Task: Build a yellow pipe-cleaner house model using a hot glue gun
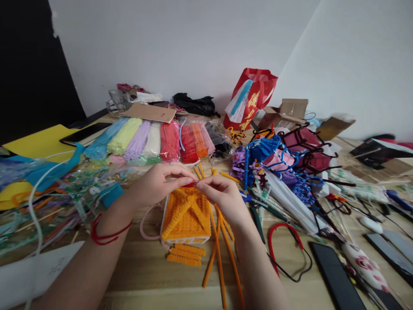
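An orange box-shaped piece (183,219), covered in rows of fuzzy pipe cleaner with crossing strips on top and a white grid edge, lies on the table before me. My left hand (164,183) reaches over its far edge, thumb and fingers pinched. Opposite it, my right hand (222,196) also pinches, fingertips almost meeting the left ones. A bit of red material (189,185) shows beneath the fingertips; what exactly they grip is too small to tell. Loose orange pipe cleaners (220,258) lie under and beside my right hand. Short coiled orange pieces (184,255) sit at the near edge.
Bagged bundles of coloured pipe cleaners (151,140) line the back. A red bag (250,101) stands behind, with finished fuzzy pieces (274,155) at right. A phone (335,275) lies front right, a pink ring (150,221) left of the orange piece, and a white cable (35,215) far left.
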`<state>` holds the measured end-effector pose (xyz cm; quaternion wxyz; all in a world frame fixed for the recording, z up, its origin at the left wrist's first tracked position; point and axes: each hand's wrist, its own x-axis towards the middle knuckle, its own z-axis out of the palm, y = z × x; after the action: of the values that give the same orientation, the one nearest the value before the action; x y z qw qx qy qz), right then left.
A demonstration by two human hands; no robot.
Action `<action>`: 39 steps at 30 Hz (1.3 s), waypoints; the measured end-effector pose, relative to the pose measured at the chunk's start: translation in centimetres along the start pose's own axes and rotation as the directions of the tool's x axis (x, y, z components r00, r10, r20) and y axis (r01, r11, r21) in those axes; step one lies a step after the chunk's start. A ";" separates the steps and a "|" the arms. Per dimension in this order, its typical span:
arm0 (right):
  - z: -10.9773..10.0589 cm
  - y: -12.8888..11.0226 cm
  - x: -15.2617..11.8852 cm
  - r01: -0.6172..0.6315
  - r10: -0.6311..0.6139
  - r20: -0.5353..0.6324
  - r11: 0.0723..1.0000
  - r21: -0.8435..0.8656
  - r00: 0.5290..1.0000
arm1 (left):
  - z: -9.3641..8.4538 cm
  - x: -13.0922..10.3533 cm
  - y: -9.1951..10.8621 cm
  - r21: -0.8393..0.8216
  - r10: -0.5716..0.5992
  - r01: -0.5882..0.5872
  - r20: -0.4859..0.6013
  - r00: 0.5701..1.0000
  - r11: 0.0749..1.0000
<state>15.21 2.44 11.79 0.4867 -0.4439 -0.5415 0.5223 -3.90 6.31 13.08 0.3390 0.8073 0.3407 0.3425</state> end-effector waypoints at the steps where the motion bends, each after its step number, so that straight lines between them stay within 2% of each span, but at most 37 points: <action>1: -0.1 -0.1 0.0 -0.004 0.004 -0.006 1.000 0.016 1.000 | 0.0 0.0 0.1 0.003 0.007 -0.007 0.002 1.000 1.000; 9: 0.0 -0.7 -0.2 0.028 -0.025 -0.043 0.997 0.072 0.999 | 0.0 -0.2 0.7 0.015 0.033 -0.032 -0.024 0.999 0.999; 16: -0.1 -0.8 -0.5 0.045 -0.042 -0.038 0.996 0.075 0.998 | 0.1 -0.4 0.5 -0.059 0.014 -0.015 -0.015 1.000 0.998; 20: 0.1 -1.2 -1.0 0.186 -0.186 0.010 0.982 -0.033 0.983 | 0.2 -0.3 0.6 -0.142 -0.022 0.018 -0.027 0.999 0.990; 23: 0.4 -1.3 -1.5 0.342 -0.346 0.000 0.926 -0.159 0.938 | 0.4 -0.2 0.8 -0.198 -0.059 0.051 -0.036 0.998 0.979; 25: 0.6 -1.3 -1.7 0.390 -0.404 -0.025 0.896 -0.214 0.915 | 0.7 -0.1 1.0 -0.235 -0.074 0.064 -0.037 0.997 0.970; 28: 0.9 -1.1 -1.7 0.373 -0.400 -0.098 0.902 -0.217 0.911 | 1.2 0.0 1.4 -0.314 -0.076 0.060 -0.038 0.996 0.948; 32: 1.3 -1.0 -1.8 0.266 -0.290 -0.198 0.954 -0.140 0.936 | 1.8 0.0 2.2 -0.380 -0.112 0.085 -0.050 0.992 0.921; 35: 1.5 -1.0 -2.0 0.218 -0.222 -0.209 0.975 -0.045 0.952 | 1.9 -0.1 2.7 -0.390 -0.140 0.110 -0.049 0.989 0.914; 39: 1.4 -1.0 -2.1 0.287 -0.312 -0.212 0.947 -0.141 0.926 | 1.9 -0.1 3.0 -0.382 -0.148 0.118 -0.050 0.988 0.917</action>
<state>14.08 0.10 12.64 0.5962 -0.4392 -0.5697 0.3565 -1.46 4.01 14.40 0.4972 0.6879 0.3354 0.4088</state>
